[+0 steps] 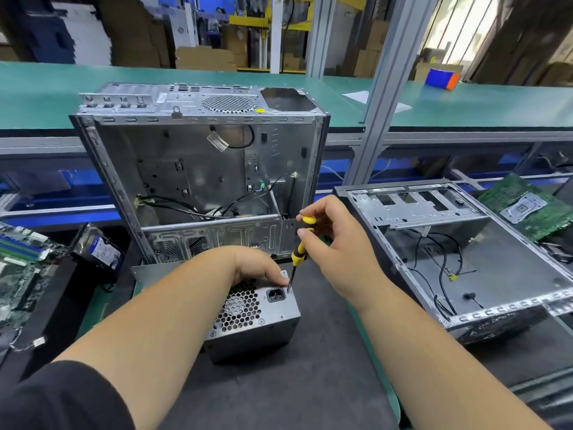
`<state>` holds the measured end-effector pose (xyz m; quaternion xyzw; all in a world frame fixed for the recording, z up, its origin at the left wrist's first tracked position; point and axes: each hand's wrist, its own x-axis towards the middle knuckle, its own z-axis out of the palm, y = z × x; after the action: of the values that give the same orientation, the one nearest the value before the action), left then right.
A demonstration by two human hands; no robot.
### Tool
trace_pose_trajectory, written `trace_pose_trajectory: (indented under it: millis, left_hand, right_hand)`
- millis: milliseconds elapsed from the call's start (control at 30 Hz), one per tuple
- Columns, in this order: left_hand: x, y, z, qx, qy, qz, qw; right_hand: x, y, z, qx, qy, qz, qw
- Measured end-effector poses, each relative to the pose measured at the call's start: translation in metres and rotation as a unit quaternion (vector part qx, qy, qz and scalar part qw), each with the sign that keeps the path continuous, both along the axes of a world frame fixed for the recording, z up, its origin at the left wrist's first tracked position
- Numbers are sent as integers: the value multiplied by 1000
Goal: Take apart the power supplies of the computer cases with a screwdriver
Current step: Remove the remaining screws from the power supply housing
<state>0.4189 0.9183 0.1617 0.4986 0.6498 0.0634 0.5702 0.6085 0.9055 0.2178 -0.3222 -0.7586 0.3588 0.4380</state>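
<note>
1. The power supply sits on the dark mat near the middle of the tabletop, close to the person's edge. The left hand lies over its far top edge, with the fingers curled down behind it, gripping the box.
2. The right hand pinches a screwdriver by its handle, thumb and fingers closed round the upper part. The shaft points down, slightly tilted, and its tip meets the power supply's top face at the far right corner, just right of the power socket.
3. The power supply is a grey metal box with a honeycomb vent grille on top and the black socket beside the grille. The screwdriver has a yellow and black handle and a thin dark shaft.
4. One power supply and one screwdriver are in view.
5. Two computer cases show. One open case stands upright just behind the power supply, its inside mostly stripped, with loose black cables at the bottom. A second case lies on its side toward the right edge, also open, with cables inside.
6. Circuit boards lie at the left edge and the far right, and a hard drive lies left of the upright case.
</note>
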Motion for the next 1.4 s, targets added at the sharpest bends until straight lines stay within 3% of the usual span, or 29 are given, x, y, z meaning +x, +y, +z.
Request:
trace_pose_trajectory:
  millis: [200, 433, 600, 867, 967, 1100, 1400]
  left_hand:
    - [1, 2, -1, -19, -2, -32, 999]
    - [2, -1, 3, -49, -28, -23, 998]
    - [1, 0, 2, -49, -29, -34, 998]
    - [-2, 6, -4, -69, -50, -27, 996]
    - [-3, 7, -7, -71, -47, -25, 996]
    - [-3, 6, -8, -57, -38, -28, 997]
    - [-4, 6, -6, -65, -43, -25, 997]
  right_hand:
    - [-1, 1, -4, 67, -13, -33, 997]
    - [2, -3, -4, 6, 16, 29, 999]
    - [0, 0, -3, 102, -18, -14, 995]
    - [-4, 1, -6, -18, 40, 39, 998]
    - [-6, 0, -6, -10, 35, 40, 999]
    - [-6, 1, -5, 81, -9, 12, 997]
    - [-5, -5, 0, -8, 9, 50, 999]
